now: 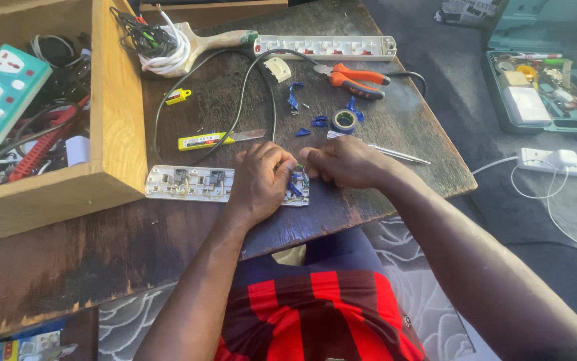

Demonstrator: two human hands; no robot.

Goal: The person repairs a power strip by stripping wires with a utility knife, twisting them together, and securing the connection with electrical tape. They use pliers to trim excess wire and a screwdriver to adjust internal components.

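Observation:
An opened white power strip base (191, 183) lies on the dark wooden table (134, 247), its metal contacts exposed. My left hand (260, 182) rests over its right end, fingers pinching thin wires there. My right hand (345, 161) meets it from the right, fingertips closed on the same small wires near blue and green strands (300, 180). A black cable (248, 93) runs from the strip toward the back of the table. The strip's white cover (325, 47) lies at the table's far edge.
Orange-handled pliers (355, 79), a tape roll (345, 120), a yellow utility knife (211, 140), a screwdriver (395, 154) and blue insulation scraps (318, 122) lie behind my hands. A wooden box (111, 100) of cables stands left. An open teal toolcase (542, 80) and another strip (562, 164) sit on the floor right.

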